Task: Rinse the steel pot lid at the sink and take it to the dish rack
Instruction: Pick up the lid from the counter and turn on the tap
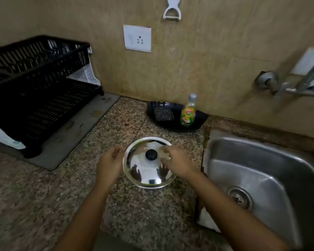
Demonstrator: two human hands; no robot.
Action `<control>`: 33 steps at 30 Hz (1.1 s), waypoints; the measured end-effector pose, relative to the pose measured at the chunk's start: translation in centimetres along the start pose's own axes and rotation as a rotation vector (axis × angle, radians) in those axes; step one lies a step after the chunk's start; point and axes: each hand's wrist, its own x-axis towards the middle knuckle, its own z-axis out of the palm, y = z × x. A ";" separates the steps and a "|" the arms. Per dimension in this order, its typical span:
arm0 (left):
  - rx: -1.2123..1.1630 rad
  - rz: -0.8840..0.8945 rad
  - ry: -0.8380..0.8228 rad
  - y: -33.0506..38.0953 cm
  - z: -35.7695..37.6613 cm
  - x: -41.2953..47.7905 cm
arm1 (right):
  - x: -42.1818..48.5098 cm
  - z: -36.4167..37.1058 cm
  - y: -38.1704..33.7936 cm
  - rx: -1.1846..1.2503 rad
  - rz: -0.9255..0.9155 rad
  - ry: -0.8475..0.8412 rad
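Note:
The steel pot lid point(149, 171) with a black knob lies dome-up on the granite counter, just left of the sink point(261, 171). My left hand point(110, 163) hovers at the lid's left rim with fingers apart, holding nothing. Over the lid's right side is my right hand point(178, 163), fingers spread above the dome; I cannot tell whether they touch it. The black plastic dish rack point(38, 91) stands at the far left on a grey mat.
A wall tap point(295, 87) sticks out above the sink at the right. A black tray point(176, 115) by the wall holds a scrub pad and a dish soap bottle point(188, 111). A peeler and a socket are on the wall.

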 end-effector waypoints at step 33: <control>-0.713 -0.376 -0.369 10.5 13.4 3.9 | -2.5 -8.4 4.9 0.206 0.053 0.419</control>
